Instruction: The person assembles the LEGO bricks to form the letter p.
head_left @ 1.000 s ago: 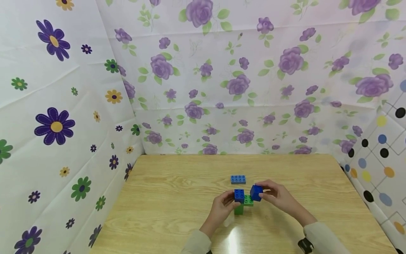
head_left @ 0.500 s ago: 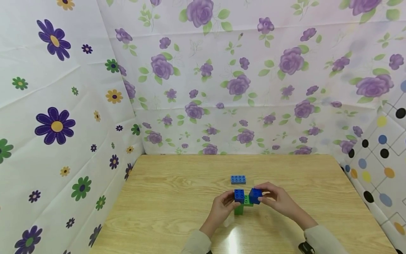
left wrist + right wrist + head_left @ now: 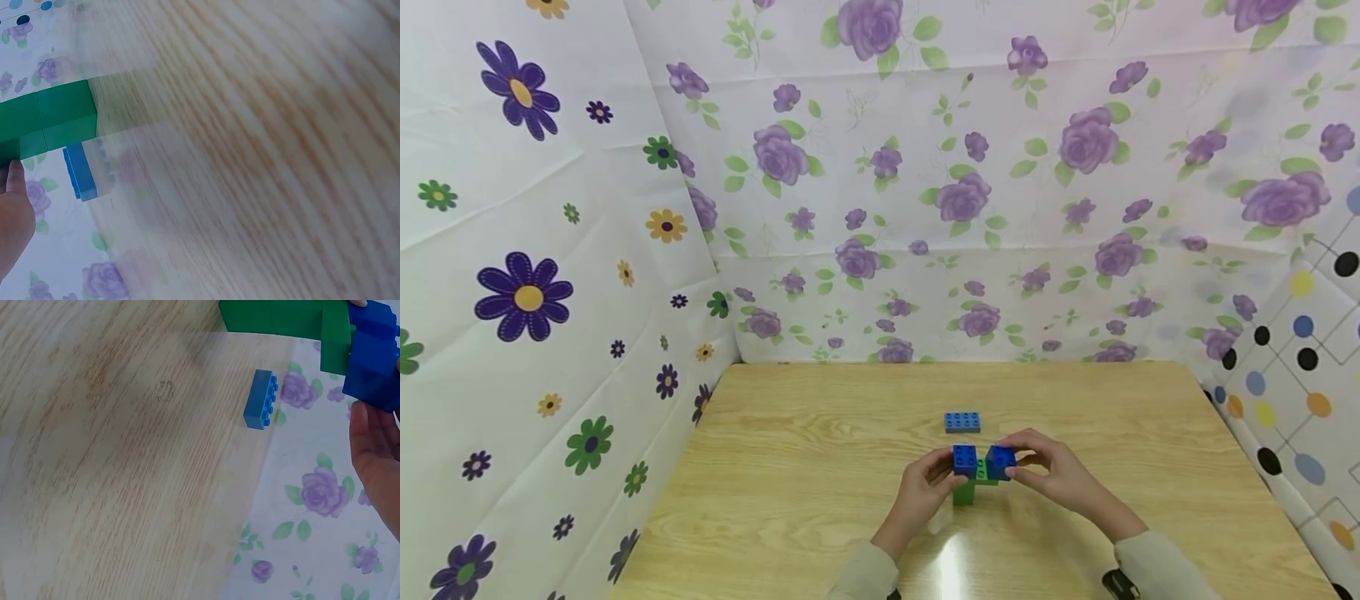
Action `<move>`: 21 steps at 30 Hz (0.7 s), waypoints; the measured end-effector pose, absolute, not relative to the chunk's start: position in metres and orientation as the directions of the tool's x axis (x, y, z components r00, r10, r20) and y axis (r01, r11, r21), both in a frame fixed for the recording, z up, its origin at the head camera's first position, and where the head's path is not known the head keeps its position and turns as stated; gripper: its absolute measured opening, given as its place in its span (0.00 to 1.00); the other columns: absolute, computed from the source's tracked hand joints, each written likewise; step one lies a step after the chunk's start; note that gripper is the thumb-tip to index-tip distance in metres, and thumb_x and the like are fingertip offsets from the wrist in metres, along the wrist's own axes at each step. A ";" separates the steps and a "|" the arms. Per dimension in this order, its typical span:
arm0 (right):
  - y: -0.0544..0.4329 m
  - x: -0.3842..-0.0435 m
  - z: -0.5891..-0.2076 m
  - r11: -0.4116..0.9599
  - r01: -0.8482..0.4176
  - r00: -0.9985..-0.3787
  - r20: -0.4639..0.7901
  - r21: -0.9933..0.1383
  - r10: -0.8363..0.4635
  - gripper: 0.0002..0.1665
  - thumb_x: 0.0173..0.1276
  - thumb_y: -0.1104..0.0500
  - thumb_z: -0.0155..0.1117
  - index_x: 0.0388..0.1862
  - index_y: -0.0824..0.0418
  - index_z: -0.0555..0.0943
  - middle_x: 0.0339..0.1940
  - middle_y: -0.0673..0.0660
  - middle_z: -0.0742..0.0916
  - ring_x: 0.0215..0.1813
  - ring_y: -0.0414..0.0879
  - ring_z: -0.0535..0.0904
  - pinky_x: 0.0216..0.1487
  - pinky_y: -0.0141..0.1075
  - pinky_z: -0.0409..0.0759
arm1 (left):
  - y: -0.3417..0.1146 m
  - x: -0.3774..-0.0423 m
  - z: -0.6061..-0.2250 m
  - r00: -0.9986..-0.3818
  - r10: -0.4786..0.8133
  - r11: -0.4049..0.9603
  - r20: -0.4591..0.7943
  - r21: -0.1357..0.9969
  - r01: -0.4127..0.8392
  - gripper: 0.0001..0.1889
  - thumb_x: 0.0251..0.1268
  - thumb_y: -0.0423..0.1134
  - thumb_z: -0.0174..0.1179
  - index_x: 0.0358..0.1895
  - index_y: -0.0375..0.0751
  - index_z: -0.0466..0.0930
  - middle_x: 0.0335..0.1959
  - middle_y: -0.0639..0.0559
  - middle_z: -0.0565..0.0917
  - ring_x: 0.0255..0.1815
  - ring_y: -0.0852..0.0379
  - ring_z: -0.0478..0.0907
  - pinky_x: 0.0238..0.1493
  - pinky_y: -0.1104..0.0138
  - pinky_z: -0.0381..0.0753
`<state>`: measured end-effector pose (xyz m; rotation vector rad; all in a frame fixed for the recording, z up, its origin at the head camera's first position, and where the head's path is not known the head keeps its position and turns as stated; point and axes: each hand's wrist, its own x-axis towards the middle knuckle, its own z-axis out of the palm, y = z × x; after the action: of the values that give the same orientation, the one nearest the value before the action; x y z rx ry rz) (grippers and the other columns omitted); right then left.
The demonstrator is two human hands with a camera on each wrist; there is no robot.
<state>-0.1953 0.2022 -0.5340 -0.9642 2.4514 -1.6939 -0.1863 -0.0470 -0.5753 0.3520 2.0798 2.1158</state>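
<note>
On the far left I see a white cloth wall [image 3: 550,358] with purple, green and yellow daisies. A cloth with purple roses [image 3: 1037,208] hangs along the back of the pale wooden desk [image 3: 775,467].

Next comes the left sleeve [image 3: 865,575], light in colour, and then the left hand [image 3: 925,492], with its thumb and fingers clamped on the left blue block [image 3: 965,461]. That block sits level, 4 studs up, on top of the green column [image 3: 963,492], which stands upright on the desk; from the left wrist I can make out a seam between 2 green blocks in it. Behind them, apart from both hands, a lighter blue brick [image 3: 962,422] lies flat on the desk, its 8 studs upward.

To the right of the left block, a strip of the green plate [image 3: 982,471] shows, jutting out from the column's top. Over that jutting end, the right blue block [image 3: 1002,463] is tilted, pinched between the thumb and fingers of the right hand [image 3: 1052,471]; I can't tell whether it is seated there.

Further right are the matching right sleeve [image 3: 1161,567] and a dotted cloth wall [image 3: 1292,383].
</note>
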 end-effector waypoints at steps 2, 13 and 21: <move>0.202 -0.195 -0.534 0.238 -0.471 -0.817 0.318 -0.849 -0.480 0.20 0.67 0.64 0.64 0.58 0.62 0.77 0.52 0.60 0.80 0.50 0.44 0.79 0.47 0.36 0.84 | -0.047 -0.186 -0.575 -0.961 0.270 -0.026 0.055 0.998 0.049 0.22 0.62 0.31 0.64 0.60 0.35 0.75 0.57 0.42 0.79 0.61 0.46 0.74 0.58 0.69 0.77; 0.197 -0.193 -0.527 0.324 -0.485 -0.828 0.308 -0.812 -0.468 0.20 0.65 0.60 0.67 0.56 0.58 0.79 0.50 0.55 0.81 0.48 0.43 0.78 0.43 0.37 0.85 | -0.047 -0.176 -0.552 -0.958 0.276 -0.035 0.081 0.997 0.075 0.21 0.63 0.31 0.63 0.59 0.32 0.75 0.56 0.39 0.79 0.61 0.43 0.74 0.59 0.68 0.76; 0.189 -0.184 -0.505 0.402 -0.506 -0.828 0.301 -0.763 -0.473 0.19 0.63 0.67 0.67 0.54 0.65 0.80 0.48 0.60 0.82 0.47 0.53 0.80 0.41 0.45 0.85 | -0.047 -0.176 -0.550 -0.960 0.270 -0.034 0.076 0.997 0.069 0.20 0.62 0.31 0.63 0.58 0.32 0.76 0.56 0.38 0.79 0.61 0.42 0.74 0.58 0.68 0.77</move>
<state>-0.1841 0.1894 -0.5048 -0.9293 2.6604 -1.4692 -0.1762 -0.0468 -0.5505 0.3682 2.0795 2.1307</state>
